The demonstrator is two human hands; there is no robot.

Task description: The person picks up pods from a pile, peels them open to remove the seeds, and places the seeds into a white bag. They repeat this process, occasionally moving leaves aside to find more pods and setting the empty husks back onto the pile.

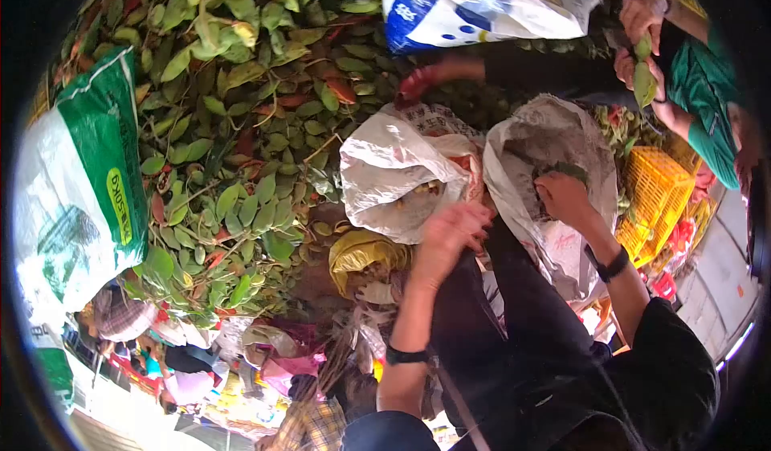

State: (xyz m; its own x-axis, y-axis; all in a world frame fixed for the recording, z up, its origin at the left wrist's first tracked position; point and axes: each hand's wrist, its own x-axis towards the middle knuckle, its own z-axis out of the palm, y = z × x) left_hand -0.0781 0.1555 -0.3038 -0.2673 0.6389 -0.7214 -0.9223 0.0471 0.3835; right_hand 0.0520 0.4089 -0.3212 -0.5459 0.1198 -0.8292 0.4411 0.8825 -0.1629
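Note:
My right hand [564, 199] is over the mouth of a white woven sack [518, 142], its fingers curled around a green leaf [573, 171]. My left hand [451, 238] is smeared by motion in front of a second white woven sack [373, 158], near its lower right rim. Whether its fingers hold anything cannot be made out. Both sacks stand open in front of my legs, and pale bits show inside the left one. A big heap of green leaves [249, 202] with stems and some reddish ones spreads to the left.
A yellow bag [365, 260] sits below the left sack. Another person's red-gloved hand [418, 81] reaches in above it. Other hands [645, 13] hold leaves at upper right, above yellow crates [652, 198]. Printed sacks [482, 9] border the heap.

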